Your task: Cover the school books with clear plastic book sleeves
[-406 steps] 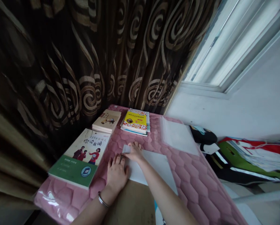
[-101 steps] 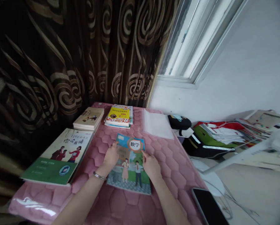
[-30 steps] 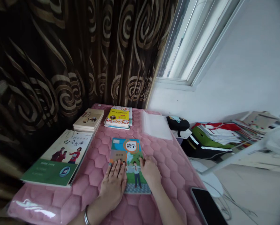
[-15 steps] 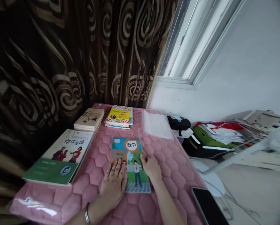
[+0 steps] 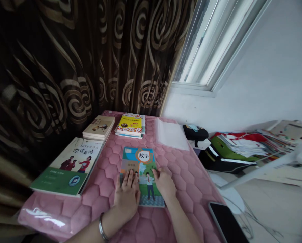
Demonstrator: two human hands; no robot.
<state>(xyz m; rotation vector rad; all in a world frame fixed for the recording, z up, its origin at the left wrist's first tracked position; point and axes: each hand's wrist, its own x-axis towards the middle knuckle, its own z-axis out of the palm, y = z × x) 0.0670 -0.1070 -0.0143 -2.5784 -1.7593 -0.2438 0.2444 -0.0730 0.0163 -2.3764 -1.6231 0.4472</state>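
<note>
Nearest me, the phone (image 5: 228, 221) lies at the right edge of the pink tabletop (image 5: 145, 224). My left hand (image 5: 127, 197) presses flat, its grip open, fingers slightly spread over the blue-and-green book (image 5: 149, 168), mid-tabletop. My right hand (image 5: 165, 184) curls at that book's right edge; whether its grip pinches, I can't tell. Left, there's the green-and-white book (image 5: 67, 165); beyond, the tan books (image 5: 99, 127), then the yellow-topped stack (image 5: 130, 124) before the curtain (image 5: 115, 60).

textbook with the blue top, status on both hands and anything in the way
Left hand flat on textbook, right hand at its right edge. Textbook closed, cover up. Nothing on it but hands.
</note>
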